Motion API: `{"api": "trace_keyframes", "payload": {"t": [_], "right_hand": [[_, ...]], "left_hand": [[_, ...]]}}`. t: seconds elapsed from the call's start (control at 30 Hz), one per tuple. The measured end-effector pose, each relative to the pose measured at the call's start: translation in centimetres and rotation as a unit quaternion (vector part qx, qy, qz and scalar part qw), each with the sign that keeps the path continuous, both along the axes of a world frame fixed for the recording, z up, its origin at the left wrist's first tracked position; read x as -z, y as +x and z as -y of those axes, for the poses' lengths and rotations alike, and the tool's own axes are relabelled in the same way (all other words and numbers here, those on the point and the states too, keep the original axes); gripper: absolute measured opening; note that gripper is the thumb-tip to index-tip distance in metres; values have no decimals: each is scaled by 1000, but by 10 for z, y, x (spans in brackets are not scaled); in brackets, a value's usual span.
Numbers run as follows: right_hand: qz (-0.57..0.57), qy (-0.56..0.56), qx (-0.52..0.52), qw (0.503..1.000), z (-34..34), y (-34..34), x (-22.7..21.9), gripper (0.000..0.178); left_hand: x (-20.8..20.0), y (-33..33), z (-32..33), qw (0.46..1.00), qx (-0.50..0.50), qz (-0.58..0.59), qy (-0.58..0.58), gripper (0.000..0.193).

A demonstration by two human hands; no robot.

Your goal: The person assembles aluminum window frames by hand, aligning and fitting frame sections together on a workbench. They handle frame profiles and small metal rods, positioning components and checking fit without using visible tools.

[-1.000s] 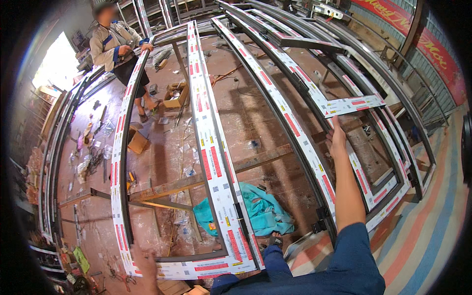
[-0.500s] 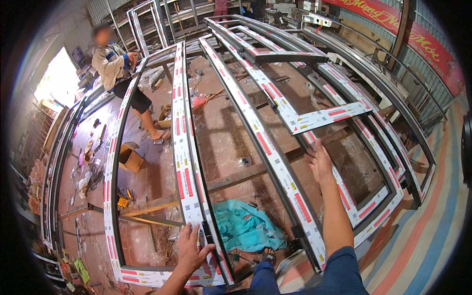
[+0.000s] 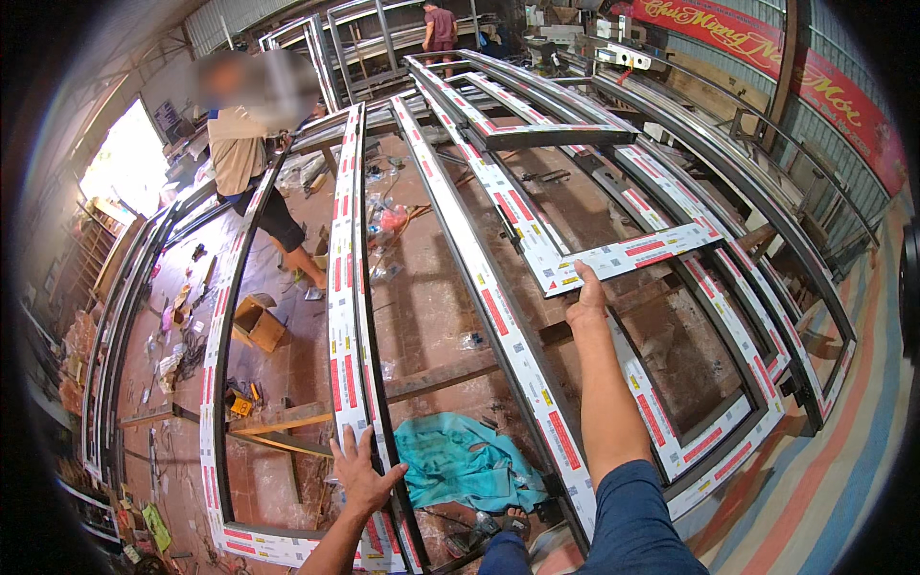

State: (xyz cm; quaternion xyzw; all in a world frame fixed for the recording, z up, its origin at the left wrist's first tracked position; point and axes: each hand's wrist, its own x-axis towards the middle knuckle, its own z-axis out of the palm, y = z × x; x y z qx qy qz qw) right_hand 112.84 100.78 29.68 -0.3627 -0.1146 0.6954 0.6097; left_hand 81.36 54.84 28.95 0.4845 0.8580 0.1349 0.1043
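My left hand (image 3: 367,479) lies with fingers spread on a long black frame bar (image 3: 347,316) covered in white film with red patches. My right arm stretches forward. My right hand (image 3: 586,299) grips the near edge of a smaller window sash (image 3: 628,251), close to its left corner. Its thumb shows on top, and the other fingers are mostly hidden beneath. This sash carries the same film and lies across a bigger frame (image 3: 709,443), its near end raised over that frame's opening.
More long frame bars (image 3: 498,307) run away from me. A turquoise cloth (image 3: 465,460) lies on the floor by my foot. At left are a cardboard box (image 3: 259,322) and a co-worker (image 3: 240,158); another person (image 3: 440,29) stands far back. Striped sheeting (image 3: 843,460) covers the right.
My right hand has moved forward and closed on the sash's near edge. My left hand stays on the bar. The co-worker at left has shifted, and the view has tilted slightly.
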Motion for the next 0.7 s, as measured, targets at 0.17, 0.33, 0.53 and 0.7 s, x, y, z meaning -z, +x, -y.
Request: {"api": "trace_keyframes", "payload": {"t": [0.17,0.33,0.53,0.7], "right_hand": [[-31,2,8,999,-3,4,-1,45],[-30,9,8,999,2,0,0,40],[-36,-1,9,999,6,-1,-4,38],[-19,5,12,1000,8,3,-3,35]], "left_hand": [[-5,4,-7,1000,3,-12,2,113],[-10,6,-7,1000,-1,-11,1,110],[-6,6,-5,1000,-7,-17,-6,108],[-11,8,-4,1000,-6,-11,-8,109]]}}
